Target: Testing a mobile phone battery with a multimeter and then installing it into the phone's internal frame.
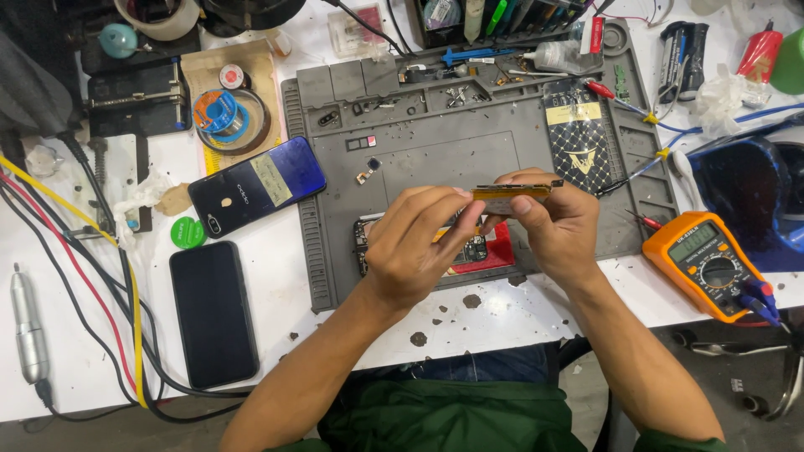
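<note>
At nine o'clock on the white table (276, 293), a silver pen-shaped tool (28, 325) lies beside a bundle of red, yellow and black cables (100, 276). Right of them a black phone (213, 313) lies screen up, with a round green lid (187, 232) just above it and a blue-backed phone (257, 184) tilted toward one o'clock, its corner just reaching the grey work mat (435, 159). At eleven o'clock a solder spool (226, 113) sits on a brown pad.

Over the middle of the mat the left hand (414, 247) and the right hand (557, 222) meet. Both grips are pressed together — each pinches one end of a thin yellowish flat part (512, 192), held edge-on and about level above the mat, the left fingertips at its nine o'clock end and the right fingertips at its three o'clock end. Under the hands an opened phone (473, 249) lies on the mat, partly hidden, showing a board and a red patch.

At two o'clock from the hands a dark patterned panel (579, 138) rests on the mat — red probe leads (624, 99) cross near it. At four o'clock an orange multimeter (712, 264) lies on the table edge.
</note>
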